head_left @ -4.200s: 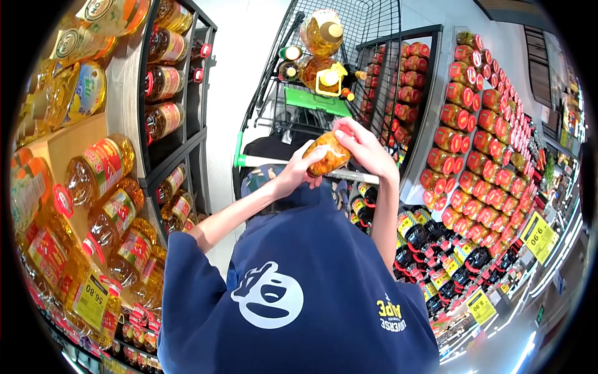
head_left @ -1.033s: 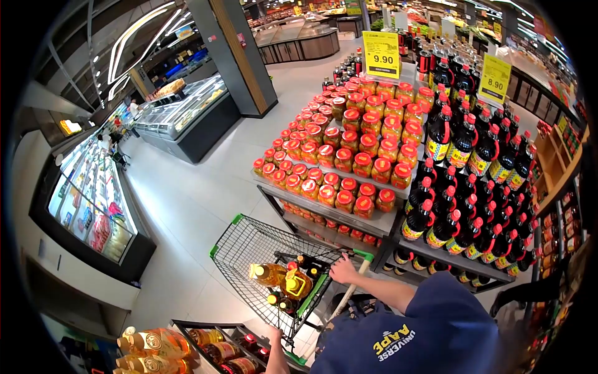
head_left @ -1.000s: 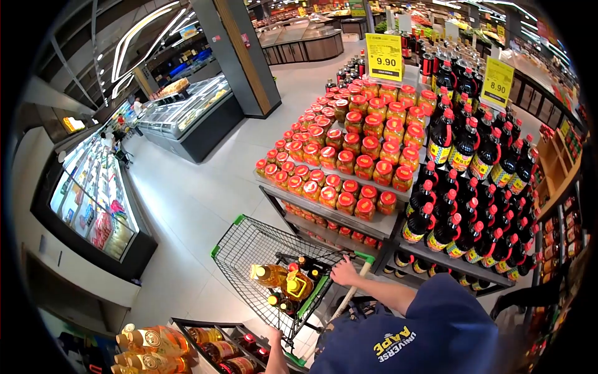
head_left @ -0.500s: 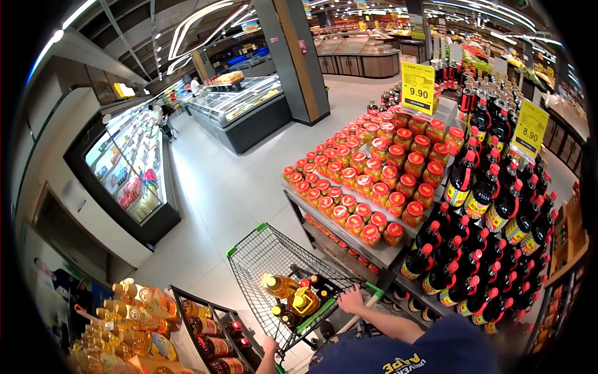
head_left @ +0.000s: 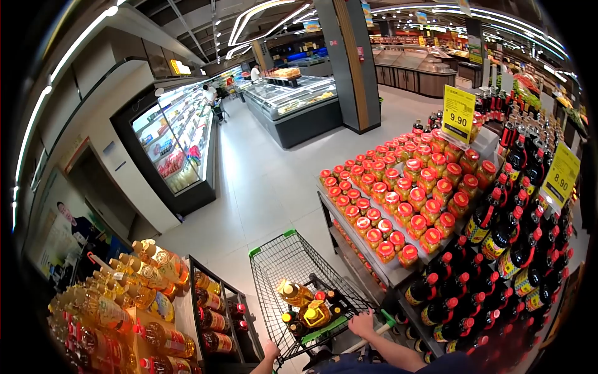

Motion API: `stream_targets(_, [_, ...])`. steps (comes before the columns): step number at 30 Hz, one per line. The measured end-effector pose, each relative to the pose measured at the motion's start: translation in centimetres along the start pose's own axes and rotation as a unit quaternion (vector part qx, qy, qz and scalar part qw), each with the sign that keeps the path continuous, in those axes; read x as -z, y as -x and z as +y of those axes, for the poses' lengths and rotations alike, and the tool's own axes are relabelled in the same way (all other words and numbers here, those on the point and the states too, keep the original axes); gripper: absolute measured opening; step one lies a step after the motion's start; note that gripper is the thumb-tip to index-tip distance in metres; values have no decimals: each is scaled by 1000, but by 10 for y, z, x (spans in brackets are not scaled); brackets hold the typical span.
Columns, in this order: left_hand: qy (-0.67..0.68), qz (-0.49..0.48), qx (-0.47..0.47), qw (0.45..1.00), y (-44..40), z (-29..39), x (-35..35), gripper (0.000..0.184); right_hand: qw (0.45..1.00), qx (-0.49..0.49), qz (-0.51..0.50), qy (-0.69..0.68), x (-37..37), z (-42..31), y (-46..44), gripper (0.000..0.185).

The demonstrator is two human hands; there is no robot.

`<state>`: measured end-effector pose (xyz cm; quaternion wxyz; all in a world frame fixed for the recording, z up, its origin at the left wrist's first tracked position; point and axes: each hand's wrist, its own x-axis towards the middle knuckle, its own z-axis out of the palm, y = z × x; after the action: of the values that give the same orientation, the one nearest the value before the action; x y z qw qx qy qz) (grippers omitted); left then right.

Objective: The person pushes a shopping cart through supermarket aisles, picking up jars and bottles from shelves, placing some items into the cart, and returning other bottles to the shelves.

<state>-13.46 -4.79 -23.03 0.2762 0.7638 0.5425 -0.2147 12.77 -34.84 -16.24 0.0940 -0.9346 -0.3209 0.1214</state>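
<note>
Pale tile floor [head_left: 237,215]; green-trimmed black wire cart [head_left: 280,263] lower centre. Right hand [head_left: 361,325] at rear edge, fingers bent, grip unclear; left hand [head_left: 271,350] alongside, fingers unclear.

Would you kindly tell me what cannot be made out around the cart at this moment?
In the head view:
Left hand: arm cut off by the bottom edge.
Right hand: palm hidden by its own back.
Dark bottles in the shopping cart: labels too small to read.
Price sign marked 9.90: finer print too small.
</note>
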Motion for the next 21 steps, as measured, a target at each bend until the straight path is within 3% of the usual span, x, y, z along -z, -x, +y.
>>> stream_targets(13, [36,-26,41,998,74,-13,-30,47,999,-16,-4,31,-5,19,56,36])
stream_targets(16, [42,-20,21,999,79,-18,-36,54,999,-20,-18,28,-7,22,63,36])
stream_targets(21, [11,16,-20,1000,79,-32,-47,45,999,-20,-2,42,-13,22,78,38])
